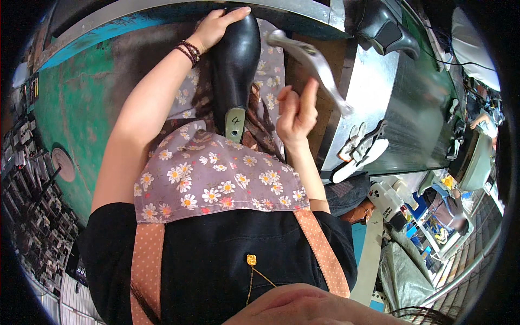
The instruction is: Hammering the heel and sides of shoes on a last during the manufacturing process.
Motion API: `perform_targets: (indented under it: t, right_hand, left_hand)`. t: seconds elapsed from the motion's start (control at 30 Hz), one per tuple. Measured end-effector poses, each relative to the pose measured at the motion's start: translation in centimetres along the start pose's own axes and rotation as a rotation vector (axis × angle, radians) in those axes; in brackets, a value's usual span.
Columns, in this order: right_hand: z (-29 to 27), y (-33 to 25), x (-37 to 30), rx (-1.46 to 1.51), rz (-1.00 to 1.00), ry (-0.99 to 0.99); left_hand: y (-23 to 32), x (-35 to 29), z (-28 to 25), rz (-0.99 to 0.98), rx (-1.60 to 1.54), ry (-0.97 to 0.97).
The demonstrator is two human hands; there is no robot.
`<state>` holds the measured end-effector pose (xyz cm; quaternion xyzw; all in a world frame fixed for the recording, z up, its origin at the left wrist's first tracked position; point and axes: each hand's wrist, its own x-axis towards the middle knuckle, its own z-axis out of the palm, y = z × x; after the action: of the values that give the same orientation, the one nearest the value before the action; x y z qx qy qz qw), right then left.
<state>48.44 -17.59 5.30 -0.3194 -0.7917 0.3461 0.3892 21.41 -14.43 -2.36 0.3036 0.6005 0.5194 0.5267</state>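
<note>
A black shoe upper (233, 59), smooth and stretched over a last, stands between my lap and the bench edge. The last's greenish end (235, 124) shows a small hole and a handwritten mark. My left hand (214, 28) is closed on the far end of the shoe, its thumb laid across the top. My right hand (297, 116) is raised beside the shoe, index finger stretched and other fingers curled. Right by that fingertip is a silver curved metal tool (317, 65), blurred by motion. Whether my fingers grip it cannot be made out.
White-and-grey gloves (360, 151) lie on the metal bench (374, 76) to the right. A dark machine part (384, 27) stands at the far right. Racks of dark items (32, 206) line the left beyond the green floor (70, 124). Another person (441, 208) is at far right.
</note>
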Motion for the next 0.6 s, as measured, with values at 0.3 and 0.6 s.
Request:
perform_targets:
  t: [0.3,0.6]
  right_hand:
    - [1.9,-0.3,0.7,-0.025,0.167,-0.021]
    - [1.8,-1.3,1.5,-0.070,0.099,-0.147]
  left_hand:
    - [2.3,-1.3,0.6,0.078,0.154,-0.022]
    - [-0.3,0.4,-0.8,0.076,0.086,-0.041]
